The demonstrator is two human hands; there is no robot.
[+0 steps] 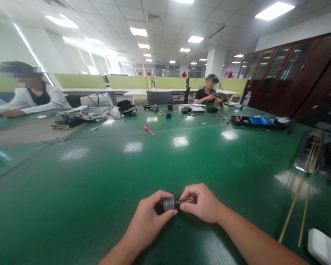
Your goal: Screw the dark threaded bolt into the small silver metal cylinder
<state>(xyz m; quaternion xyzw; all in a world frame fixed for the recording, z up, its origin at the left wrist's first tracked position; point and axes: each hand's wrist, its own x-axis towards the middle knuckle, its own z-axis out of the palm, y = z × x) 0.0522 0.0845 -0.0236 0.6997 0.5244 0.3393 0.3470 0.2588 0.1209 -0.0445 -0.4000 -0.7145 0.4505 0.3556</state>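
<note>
Close to the near side of the green table, my left hand grips a small motor by its grey metal cylinder, thumb below and fingers above. A thin dark shaft with ridges sticks out of the cylinder to the right. The fingers of my right hand are closed round the far end of that shaft and partly hide it. Both hands hold the piece roughly level, just over the tabletop.
An orange screwdriver lies mid-table. Disassembled electronics, a black case and a tray of parts stand farther back. Thin yellowish rods and a white object are at right. Two people sit across the table.
</note>
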